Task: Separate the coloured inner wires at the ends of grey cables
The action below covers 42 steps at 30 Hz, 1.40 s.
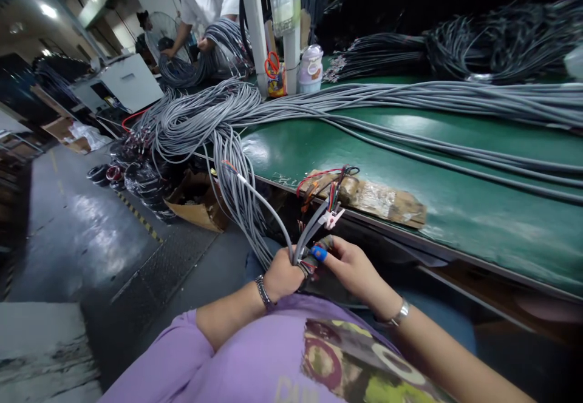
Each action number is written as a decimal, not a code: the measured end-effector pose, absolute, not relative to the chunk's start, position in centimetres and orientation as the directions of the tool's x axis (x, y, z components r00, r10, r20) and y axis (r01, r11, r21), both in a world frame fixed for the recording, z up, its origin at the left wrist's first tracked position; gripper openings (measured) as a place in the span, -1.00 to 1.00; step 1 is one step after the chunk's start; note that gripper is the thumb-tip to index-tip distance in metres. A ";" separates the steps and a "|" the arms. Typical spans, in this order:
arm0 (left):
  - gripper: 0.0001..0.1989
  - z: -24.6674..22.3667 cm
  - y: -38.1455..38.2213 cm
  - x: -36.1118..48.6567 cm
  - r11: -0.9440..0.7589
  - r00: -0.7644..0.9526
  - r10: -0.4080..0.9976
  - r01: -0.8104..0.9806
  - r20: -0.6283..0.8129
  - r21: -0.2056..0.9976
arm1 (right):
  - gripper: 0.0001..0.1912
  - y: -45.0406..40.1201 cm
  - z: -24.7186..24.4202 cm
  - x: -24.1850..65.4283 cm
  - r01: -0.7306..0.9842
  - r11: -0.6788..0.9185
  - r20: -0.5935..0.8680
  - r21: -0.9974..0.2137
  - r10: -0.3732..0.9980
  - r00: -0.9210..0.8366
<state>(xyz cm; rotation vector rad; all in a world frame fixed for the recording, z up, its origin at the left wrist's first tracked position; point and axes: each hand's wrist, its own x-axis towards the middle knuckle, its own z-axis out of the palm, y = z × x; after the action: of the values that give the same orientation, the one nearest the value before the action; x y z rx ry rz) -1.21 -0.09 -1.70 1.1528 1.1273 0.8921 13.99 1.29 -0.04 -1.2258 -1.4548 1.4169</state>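
My left hand [285,272] is closed around several grey cables [306,233] just in front of my body. Thin coloured wires [334,193] fan out from the upper cable ends, close to a pale clip [331,218]. Beside it, my right hand [348,260] pinches at the short wire ends by my left fist, blue tape on one fingertip and darker wrapping on another. The exact piece between those fingertips is too small to make out. One grey cable [264,199] with a stripped orange-wired end arcs up to the left from my left hand.
A wooden block wrapped in tape [380,199] lies at the edge of the green table [401,130]. Long grey cable bundles [204,111] cross the table and hang over its edge. A cardboard box [195,203] stands below. Across the table, a person [212,2] handles cables.
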 end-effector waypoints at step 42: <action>-0.60 -1.0 -0.1 -1.1 0.398 0.219 0.904 -0.125 -0.366 0.909 | -0.67 1.8 -0.6 13.6 -0.023 -0.182 -0.175 -0.983 0.968 -0.182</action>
<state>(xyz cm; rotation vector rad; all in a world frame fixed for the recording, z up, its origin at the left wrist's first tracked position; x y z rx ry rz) -1.07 -0.08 -0.96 0.8868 1.1133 0.8589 13.64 1.77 -0.58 -1.2208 -1.2200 1.4960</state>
